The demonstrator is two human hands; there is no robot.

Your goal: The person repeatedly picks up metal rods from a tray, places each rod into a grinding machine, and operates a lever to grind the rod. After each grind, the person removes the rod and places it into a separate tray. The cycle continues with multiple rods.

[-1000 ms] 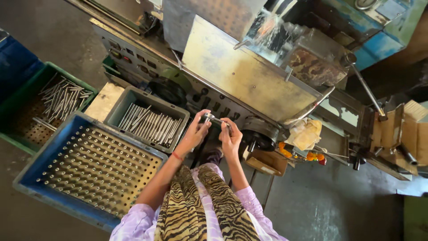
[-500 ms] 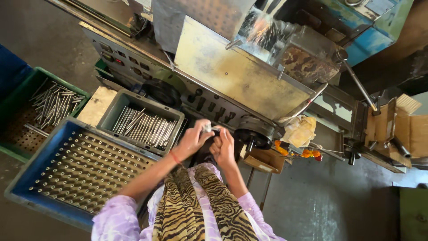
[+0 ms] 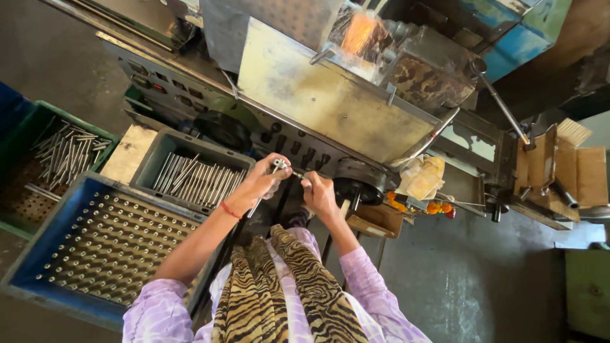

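A: How many bins do you count?

B: Three at the left of the frame. A green crate [image 3: 25, 127] at the far left with loose metal rods, a grey tray [image 3: 159, 152] beside it with a row of rods [image 3: 200, 181], too many to count, and a blue perforated tray [image 3: 76, 248] at the lower left with pins standing in its holes.

A: And the hands?

B: Two, meeting at the centre. The left hand [image 3: 260, 181] and the right hand [image 3: 318, 194] both pinch one small metal rod [image 3: 286, 168] between them, fingers closed on it, in front of the machine [image 3: 330, 108].

A: Any change from half a second ago?

B: Orange sparks [image 3: 359, 32] now glow at the top centre of the machine; earlier that spot was dull. The hands have stayed together in the same grip.

A: Arm pose?

B: Both forearms reach up from the bottom centre, left one long and bare, right one bent, in lilac sleeves.
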